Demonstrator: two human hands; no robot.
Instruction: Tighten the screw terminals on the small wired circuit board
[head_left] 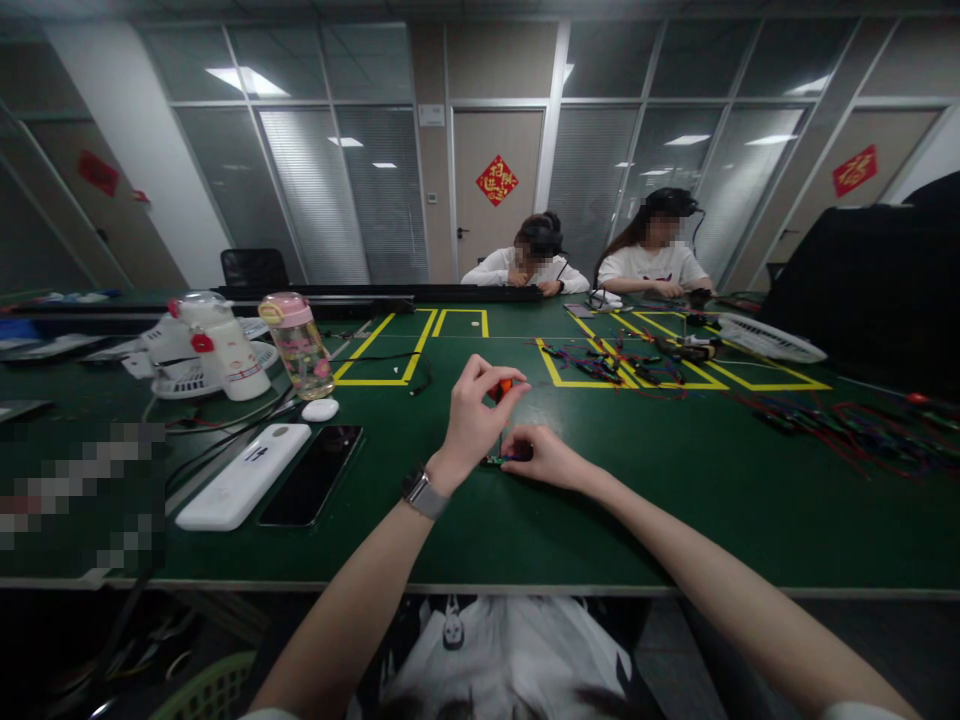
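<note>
My left hand (480,410) is closed round the orange-and-black handle of a screwdriver (505,386), which stands upright with its thin shaft pointing down. Under the tip lies a small green circuit board (493,461), flat on the green table (450,530). With thumb and fingers pinched at the board's right end, my right hand (541,456) steadies it against the tabletop. Something dark blue, perhaps a wire, shows between those fingers. Much of the board is hidden behind my hands.
Left of me lie a black phone (313,476), a white power bank (246,478) and a white earbud case (320,410). A pink-lidded bottle (297,345) and a white bottle (229,350) stand behind. Wired boards (652,362) are heaped at right. Two people (529,262) sit opposite.
</note>
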